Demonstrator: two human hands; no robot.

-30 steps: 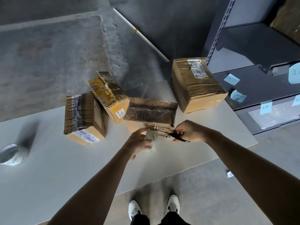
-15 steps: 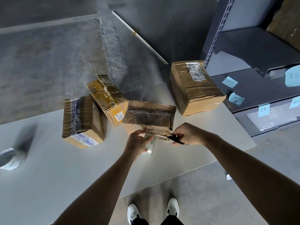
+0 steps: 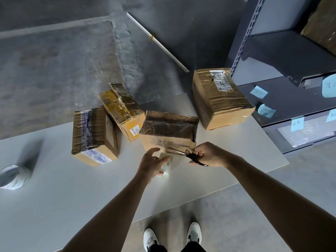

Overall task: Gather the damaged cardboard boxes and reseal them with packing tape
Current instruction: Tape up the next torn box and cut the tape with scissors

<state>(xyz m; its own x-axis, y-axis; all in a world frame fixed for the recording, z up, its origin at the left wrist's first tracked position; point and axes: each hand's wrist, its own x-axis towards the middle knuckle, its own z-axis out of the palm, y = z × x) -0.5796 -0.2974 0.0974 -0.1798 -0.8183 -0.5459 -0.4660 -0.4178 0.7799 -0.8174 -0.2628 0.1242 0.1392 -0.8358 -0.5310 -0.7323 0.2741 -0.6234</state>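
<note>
Several worn cardboard boxes stand on the grey table (image 3: 54, 206): a left box (image 3: 92, 133), a yellow-taped box (image 3: 120, 108) leaning on it, a middle box (image 3: 169, 128) with dark tape on top, and a large box (image 3: 218, 100) at the right. In front of the middle box, my left hand (image 3: 151, 165) holds a clear tape roll (image 3: 167, 167) with its fingers spread round it. My right hand (image 3: 209, 155) grips black-handled scissors (image 3: 195, 157). The blades point left at the tape strip on the middle box's front face.
A second tape roll (image 3: 12, 177) lies at the table's far left. A grey metal shelf (image 3: 291, 57) with blue paper notes stands to the right, close to the large box. A white rod (image 3: 163, 46) lies on the concrete floor beyond the table.
My left hand has dropped a little lower with the tape roll and its fingers have spread. The scissors stay at the tape strip on the middle box's front.
</note>
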